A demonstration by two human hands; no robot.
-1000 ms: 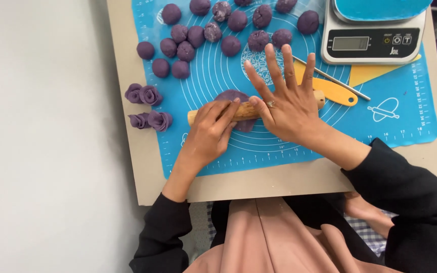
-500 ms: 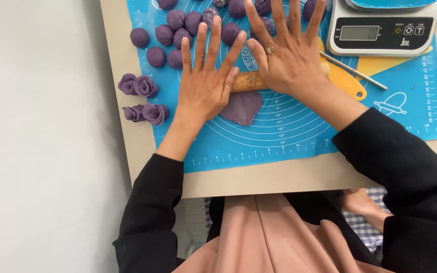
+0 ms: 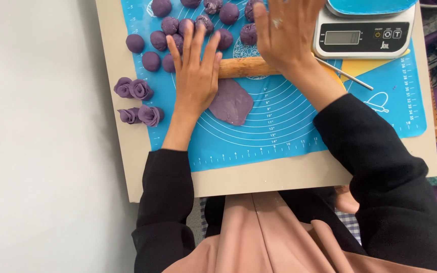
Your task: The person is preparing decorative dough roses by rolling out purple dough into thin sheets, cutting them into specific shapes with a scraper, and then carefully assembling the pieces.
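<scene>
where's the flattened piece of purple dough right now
In the head view the flattened dough lies on the blue mat, just below the rolling pin and right beside the left hand.

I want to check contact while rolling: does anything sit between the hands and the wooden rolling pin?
Nothing visible does. The left hand and right hand lie flat, fingers spread, directly on the rolling pin. The flattened purple dough lies beside it, on the near side.

On the mat, the flattened dough lies before the rolling pin; dough balls behind, scale right.
</scene>
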